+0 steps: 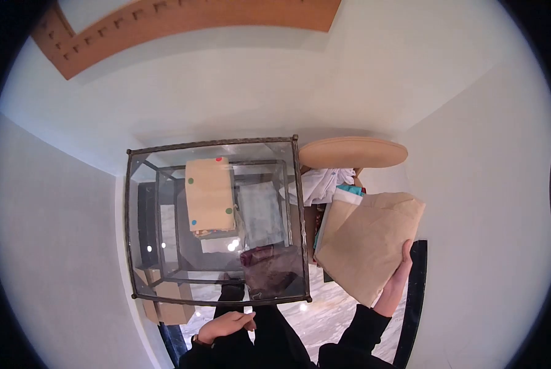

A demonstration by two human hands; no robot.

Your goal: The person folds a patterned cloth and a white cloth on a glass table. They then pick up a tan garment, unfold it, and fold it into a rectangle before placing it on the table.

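Tan folded bundle (pixel 367 243), right of the glass-topped surface (pixel 217 302); its near right edge is held in the fingers of the right hand (pixel 400 272). Left hand (pixel 228 325): fingers loosely bent, unloaded, by the surface's near edge. White garment (pixel 323 186): far left of the bundle. Cream spotted cloth (pixel 209 194): folded, on the surface.

Soft, even light leaves small white glints on the glass table (pixel 220 302) and the marble floor (pixel 317 318) below it. Faint shadows mark the wall (pixel 374 86) behind the table; lens distortion bows the brown frame (pixel 195 17) above it, and black rings the view.
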